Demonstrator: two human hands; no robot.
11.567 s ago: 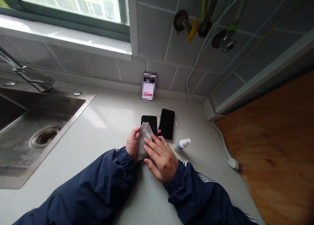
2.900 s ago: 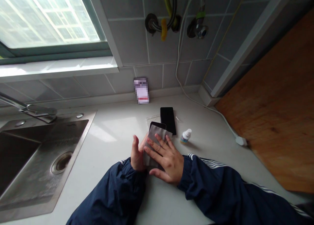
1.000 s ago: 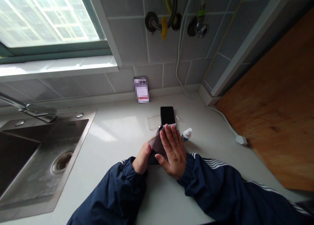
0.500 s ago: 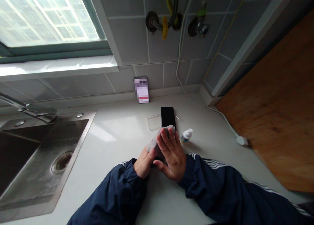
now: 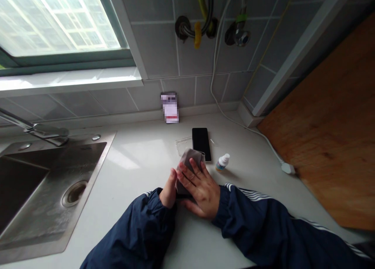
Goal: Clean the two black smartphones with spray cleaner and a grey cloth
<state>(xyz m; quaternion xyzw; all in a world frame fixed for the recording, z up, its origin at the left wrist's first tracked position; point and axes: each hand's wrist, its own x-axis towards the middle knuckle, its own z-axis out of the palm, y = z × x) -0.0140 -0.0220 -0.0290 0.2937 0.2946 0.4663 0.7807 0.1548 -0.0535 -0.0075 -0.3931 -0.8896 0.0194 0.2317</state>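
The left hand (image 5: 168, 189) cradles a dark, flat, rectangular phone (image 5: 184, 196) from its left side, thumb raised along the edge and fingers hidden underneath, so how firmly they close cannot be told. The right hand (image 5: 202, 190) lies flat over the top, fingers a little spread, pressing a thin grey fabric cloth (image 5: 187, 156) that covers most of that phone; only a far corner and a dark strip at the near end show. The phone seems to be raised just above the white, glossy tabletop (image 5: 140, 175), in front of a second, black rectangular phone (image 5: 201, 142) lying flat. The likeliest trouble is a slip: a smooth body under sideways pressure from the right palm could slide off the left fingers, since the thumb appears to stand beside it rather than clamp over it. A drop could strike the black phone or the clear plastic case (image 5: 177, 148) just beside it. The cloth could also bunch or creep, because the right hand pins it by pressure and does not appear to grip it. A wide sweep to the right might knock over the small white spray bottle (image 5: 222, 162), which stands upright near the right fingers on a narrow base.
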